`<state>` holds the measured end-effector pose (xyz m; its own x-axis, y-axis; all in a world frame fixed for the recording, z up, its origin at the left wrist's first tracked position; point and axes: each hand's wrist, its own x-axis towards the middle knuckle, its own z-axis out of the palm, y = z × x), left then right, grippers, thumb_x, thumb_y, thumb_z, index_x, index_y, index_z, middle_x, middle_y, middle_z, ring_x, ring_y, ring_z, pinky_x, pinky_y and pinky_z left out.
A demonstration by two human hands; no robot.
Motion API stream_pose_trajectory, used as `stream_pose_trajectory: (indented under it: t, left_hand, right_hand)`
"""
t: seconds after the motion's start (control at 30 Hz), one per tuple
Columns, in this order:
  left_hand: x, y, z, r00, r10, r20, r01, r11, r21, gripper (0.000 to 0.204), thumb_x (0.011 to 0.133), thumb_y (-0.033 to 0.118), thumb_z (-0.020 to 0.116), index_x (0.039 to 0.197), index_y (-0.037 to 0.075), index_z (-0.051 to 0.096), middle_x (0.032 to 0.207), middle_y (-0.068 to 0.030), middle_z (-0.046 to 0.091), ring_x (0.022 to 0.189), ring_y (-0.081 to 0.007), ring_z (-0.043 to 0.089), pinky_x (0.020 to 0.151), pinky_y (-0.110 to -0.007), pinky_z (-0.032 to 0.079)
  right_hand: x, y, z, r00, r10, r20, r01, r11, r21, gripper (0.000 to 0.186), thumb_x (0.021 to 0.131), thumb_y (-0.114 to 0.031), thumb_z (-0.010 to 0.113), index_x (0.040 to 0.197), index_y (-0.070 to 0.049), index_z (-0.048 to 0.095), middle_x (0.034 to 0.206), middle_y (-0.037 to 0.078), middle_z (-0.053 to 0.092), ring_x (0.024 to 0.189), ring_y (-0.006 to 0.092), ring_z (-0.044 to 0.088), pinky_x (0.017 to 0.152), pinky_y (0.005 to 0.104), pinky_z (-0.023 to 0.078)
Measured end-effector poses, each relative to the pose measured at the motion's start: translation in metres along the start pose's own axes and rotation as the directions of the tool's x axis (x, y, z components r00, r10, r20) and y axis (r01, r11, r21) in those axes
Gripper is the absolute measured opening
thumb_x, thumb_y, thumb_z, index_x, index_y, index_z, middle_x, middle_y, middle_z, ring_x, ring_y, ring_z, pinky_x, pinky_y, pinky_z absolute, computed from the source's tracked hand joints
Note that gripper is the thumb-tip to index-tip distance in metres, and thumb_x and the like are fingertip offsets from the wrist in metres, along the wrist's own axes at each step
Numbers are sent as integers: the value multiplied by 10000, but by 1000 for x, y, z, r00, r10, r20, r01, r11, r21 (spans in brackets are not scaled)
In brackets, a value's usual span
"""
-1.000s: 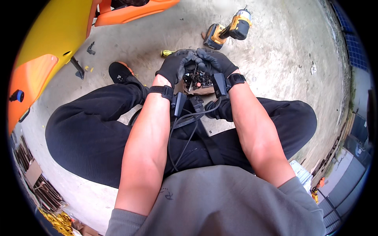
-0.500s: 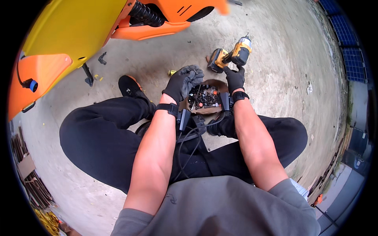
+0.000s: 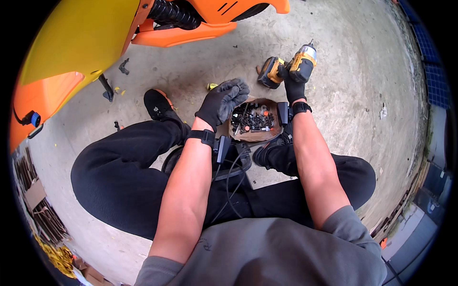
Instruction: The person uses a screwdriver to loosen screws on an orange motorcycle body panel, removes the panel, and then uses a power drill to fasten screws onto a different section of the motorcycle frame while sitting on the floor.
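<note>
My right hand, in a dark glove, is wrapped round the handle of a yellow and black cordless impact driver. A bit points from its nose toward the far side, and its battery is to the left of my hand. My left hand, gloved too, is curled with the fingers pressed together; whatever lies inside is hidden. Between and just below my hands stands an open cardboard box, holding many small dark screws and fittings with a few orange pieces among them.
A yellow and orange vehicle body with a black spring fills the far left. A black stand leg and a small dark part are near it. Cables hang from wrist-worn devices over a dark tray between my legs.
My right hand has moved forward from beside the impact driver and closed round its handle. The left hand stays curled in about the same place.
</note>
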<state>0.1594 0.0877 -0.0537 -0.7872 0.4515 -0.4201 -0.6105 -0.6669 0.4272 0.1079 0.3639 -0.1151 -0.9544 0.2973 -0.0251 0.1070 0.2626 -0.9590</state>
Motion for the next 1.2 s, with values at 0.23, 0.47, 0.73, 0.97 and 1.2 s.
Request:
stream_pose_trajectory:
  t: [0.23,0.47,0.73,0.97,1.2]
  left_hand:
    - [-1,5,-12,999,-6,-37,4,999,-53,152,897,95,571,1032,27,567,1020,-157,628,904,-245,635,793,-341,546]
    - [5,-4,0,998,-49,-25,47,997,-69,182,910,110,552,1068,21,551,941,-113,625,798,-212,626,754,-325,537]
    - [8,-3,3,999,-37,-6,37,998,-58,174,900,149,570,1047,57,569,730,-17,553,639,-133,534,598,-280,476]
    - [-8,16,17,1000,29,4,-29,995,-93,139,893,140,577,987,37,566,714,-21,502,647,-134,500,600,-278,469]
    - [-19,29,14,987,142,76,-127,977,-173,183,900,159,583,1021,22,576,813,-34,594,702,-148,584,665,-288,525]
  right_hand:
    - [18,-37,-12,1000,-15,27,21,970,-242,350,770,-351,722,851,-28,615,792,60,616,738,158,575,692,331,472]
    - [31,-146,-68,976,-30,215,41,998,-47,181,831,-198,660,811,-20,634,750,36,647,701,126,623,669,288,506]
    - [-8,-334,-100,780,-326,534,545,773,-324,349,889,-131,550,1186,47,511,1025,87,605,861,158,610,787,304,522]
    - [-77,-339,-44,722,-161,673,526,759,-383,433,822,-92,659,1212,-35,478,914,29,588,792,108,584,668,251,495]
    - [-105,-305,-27,453,-170,875,746,609,-268,504,696,-82,716,1146,-62,489,909,163,627,852,334,627,716,358,502]
